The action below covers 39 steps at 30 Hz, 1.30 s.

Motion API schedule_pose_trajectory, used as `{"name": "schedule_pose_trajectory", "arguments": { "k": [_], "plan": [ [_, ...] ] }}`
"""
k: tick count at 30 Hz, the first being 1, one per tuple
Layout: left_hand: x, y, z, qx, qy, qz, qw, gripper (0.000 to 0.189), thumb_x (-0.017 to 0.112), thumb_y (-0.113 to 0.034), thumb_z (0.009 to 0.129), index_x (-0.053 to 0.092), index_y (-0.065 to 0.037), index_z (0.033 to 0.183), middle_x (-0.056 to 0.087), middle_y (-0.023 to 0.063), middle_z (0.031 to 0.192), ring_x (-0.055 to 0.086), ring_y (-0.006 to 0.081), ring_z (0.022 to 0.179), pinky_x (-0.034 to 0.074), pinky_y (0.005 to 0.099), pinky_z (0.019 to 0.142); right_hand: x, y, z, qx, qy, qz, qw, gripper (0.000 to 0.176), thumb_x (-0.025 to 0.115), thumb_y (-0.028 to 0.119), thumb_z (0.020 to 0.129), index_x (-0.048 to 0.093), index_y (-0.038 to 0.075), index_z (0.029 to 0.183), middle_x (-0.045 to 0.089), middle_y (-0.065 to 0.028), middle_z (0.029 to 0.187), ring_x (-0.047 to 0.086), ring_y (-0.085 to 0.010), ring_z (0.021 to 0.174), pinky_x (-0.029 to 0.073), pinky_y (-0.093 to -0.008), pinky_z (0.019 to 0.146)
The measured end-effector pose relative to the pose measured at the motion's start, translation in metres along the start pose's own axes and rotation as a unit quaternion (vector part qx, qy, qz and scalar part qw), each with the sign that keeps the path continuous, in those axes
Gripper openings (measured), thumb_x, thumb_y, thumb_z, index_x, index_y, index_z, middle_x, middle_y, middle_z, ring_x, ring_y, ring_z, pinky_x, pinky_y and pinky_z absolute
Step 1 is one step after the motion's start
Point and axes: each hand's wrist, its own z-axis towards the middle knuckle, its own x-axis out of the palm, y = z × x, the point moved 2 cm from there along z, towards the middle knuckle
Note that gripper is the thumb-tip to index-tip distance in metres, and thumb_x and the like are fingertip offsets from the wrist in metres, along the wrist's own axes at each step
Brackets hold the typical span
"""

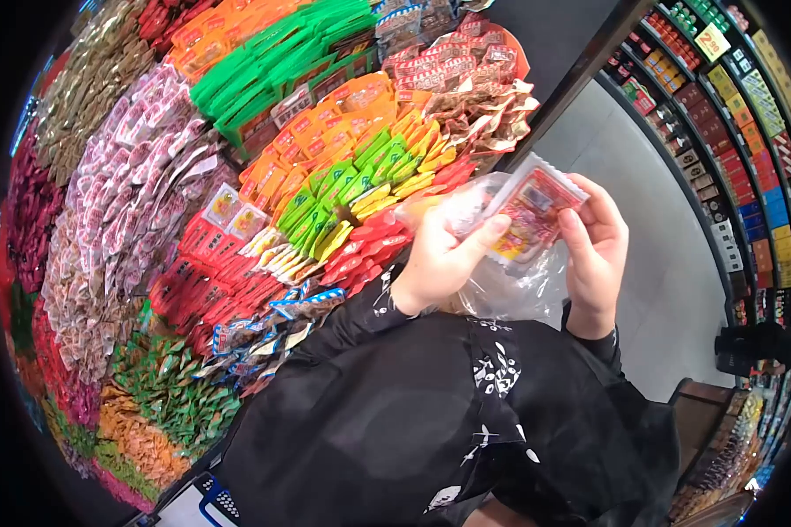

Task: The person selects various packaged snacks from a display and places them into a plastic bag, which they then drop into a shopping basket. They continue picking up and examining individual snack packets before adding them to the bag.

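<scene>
Both my hands hold a small red-and-clear snack packet (533,206) with crimped edges, tilted in front of my chest. My left hand (448,255) pinches its lower left side, thumb on the front. At its right edge my right hand (596,246) grips it, with the thumb on the face and the fingers behind. A clear plastic bag (518,290) hangs below and behind the packet, between my hands. Which fingers carry the bag is hidden.
To the left, a wide display holds rows of packets: green ones (272,75), orange ones (325,123), red ones (206,272) and pink-white ones (141,149). Curved shelves (729,140) of boxed goods stand right, across a grey floor (659,237). A person in dark clothing (756,347) is at far right.
</scene>
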Motion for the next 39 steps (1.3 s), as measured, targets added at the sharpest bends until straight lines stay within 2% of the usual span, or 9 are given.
{"name": "schedule_pose_trajectory", "arguments": {
  "k": [7,11,15,19,22,27,30,33,39],
  "plan": [
    [0.004,0.008,0.010,0.034,-0.048,0.060,0.996,0.025,0.056,-0.010,0.090,0.056,0.005,0.110,0.062,0.0049,0.098,0.056,0.0081,0.087,0.045,0.0231,0.077,-0.026,-0.016,0.042,0.068,0.094,0.093,0.989,0.024,0.057,0.014,0.089,0.055,-0.003,0.106,0.061,-0.0038,0.079,0.057,-0.0081,0.062,0.046,-0.0219,0.056],
    [0.029,0.009,0.027,0.046,-0.128,0.122,0.983,0.018,0.059,-0.011,0.089,0.060,0.004,0.098,0.062,0.0023,0.085,0.055,0.0064,0.077,0.045,0.0232,0.069,-0.053,-0.021,0.068,0.096,0.170,0.098,0.976,0.021,0.058,0.012,0.088,0.056,-0.001,0.103,0.060,-0.0031,0.080,0.057,-0.0073,0.064,0.046,-0.0208,0.057],
    [0.034,0.020,0.036,-0.003,-0.115,0.331,0.937,0.013,0.063,-0.009,0.084,0.063,0.002,0.089,0.061,0.0045,0.067,0.052,0.0065,0.061,0.043,0.0242,0.058,-0.081,-0.028,0.087,0.101,0.247,0.103,0.958,0.016,0.062,0.006,0.084,0.053,0.000,0.095,0.060,-0.0014,0.083,0.057,-0.0050,0.069,0.047,-0.0189,0.059],
    [0.054,0.031,0.046,0.058,-0.146,0.347,0.925,0.014,0.065,-0.012,0.083,0.063,0.002,0.082,0.056,0.0018,0.063,0.049,0.0061,0.059,0.041,0.0225,0.056,-0.107,-0.041,0.102,0.135,0.339,0.108,0.925,0.022,0.065,0.006,0.082,0.053,0.001,0.099,0.059,-0.0007,0.086,0.055,-0.0036,0.072,0.046,-0.0178,0.061],
    [0.063,0.039,0.048,0.059,-0.225,0.296,0.927,0.015,0.065,-0.013,0.083,0.062,0.000,0.076,0.056,-0.0007,0.063,0.050,0.0061,0.061,0.042,0.0228,0.059,-0.110,-0.035,0.107,0.160,0.389,0.116,0.900,0.030,0.065,0.006,0.081,0.053,0.000,0.108,0.059,-0.0001,0.091,0.054,-0.0035,0.078,0.045,-0.0184,0.066],
    [0.070,0.061,0.044,0.117,-0.237,0.145,0.954,0.056,0.072,-0.043,0.076,0.055,0.004,0.101,0.057,0.0027,0.096,0.052,0.0089,0.090,0.042,0.0247,0.078,-0.124,-0.057,0.122,0.135,0.395,0.155,0.895,0.037,0.061,0.003,0.082,0.046,0.000,0.116,0.060,-0.0071,0.095,0.058,-0.0106,0.079,0.048,-0.0249,0.065],
    [0.072,0.062,0.044,0.152,-0.179,0.244,0.941,0.048,0.070,-0.023,0.081,0.052,0.005,0.115,0.057,0.0057,0.107,0.053,0.0108,0.098,0.042,0.0261,0.084,-0.115,-0.054,0.130,0.141,0.343,0.199,0.907,0.036,0.063,0.005,0.080,0.045,0.000,0.112,0.060,-0.0110,0.097,0.060,-0.0154,0.079,0.049,-0.0277,0.064],
    [0.095,0.056,0.039,0.140,-0.296,0.154,0.932,0.035,0.064,-0.009,0.084,0.054,0.005,0.115,0.059,0.0078,0.110,0.054,0.0113,0.099,0.043,0.0266,0.085,-0.100,-0.065,0.123,0.129,0.417,0.183,0.881,0.044,0.064,0.005,0.080,0.044,-0.001,0.118,0.058,-0.0102,0.107,0.057,-0.0133,0.093,0.047,-0.0267,0.076],
    [0.100,0.045,0.000,0.158,-0.376,0.338,0.848,0.022,0.059,-0.005,0.086,0.059,0.005,0.105,0.065,0.0071,0.093,0.058,0.0083,0.085,0.047,0.0251,0.074,-0.070,-0.059,0.107,0.162,0.594,0.127,0.778,0.037,0.062,0.008,0.082,0.052,-0.003,0.116,0.060,-0.0072,0.103,0.055,-0.0117,0.094,0.043,-0.0254,0.082]
  ]
}}
